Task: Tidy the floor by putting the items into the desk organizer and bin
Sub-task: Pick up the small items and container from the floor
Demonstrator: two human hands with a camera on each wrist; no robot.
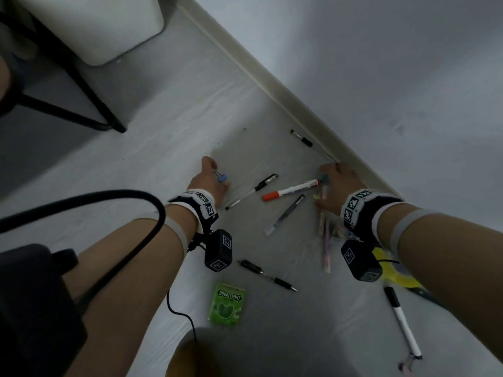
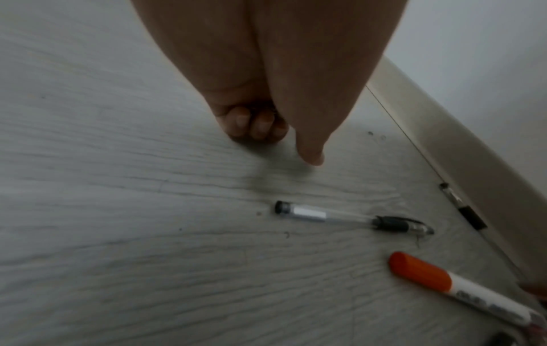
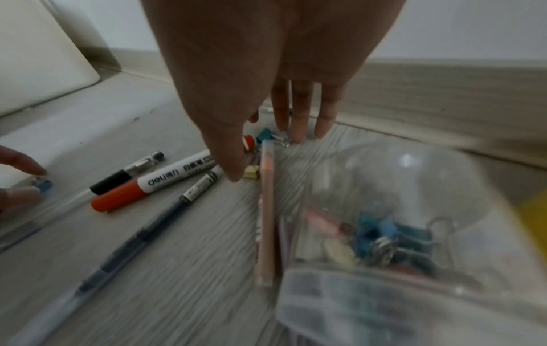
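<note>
My left hand [image 1: 217,172] is low over the floor and pinches a small blue binder clip [image 1: 222,177], also visible at the edge of the right wrist view as the blue binder clip [image 3: 44,186]. My right hand [image 1: 326,175] hovers with straight, spread fingers [image 3: 299,126] just above a teal binder clip [image 3: 263,135] near the skirting. Between the hands lie an orange-capped white marker [image 1: 291,189], a clear pen with a black cap [image 1: 253,190] and a dark gel pen [image 1: 285,213]. The clear desk organizer [image 3: 414,187], holding blue clips [image 3: 393,238], sits under my right wrist.
The white bin [image 1: 95,28] stands at the far left beside black furniture legs [image 1: 89,104]. A black click pen [image 1: 266,274], a green gum packet [image 1: 227,304], a white marker [image 1: 402,322], a yellow tape roll [image 1: 392,270] and a pen by the skirting [image 1: 301,138] lie about.
</note>
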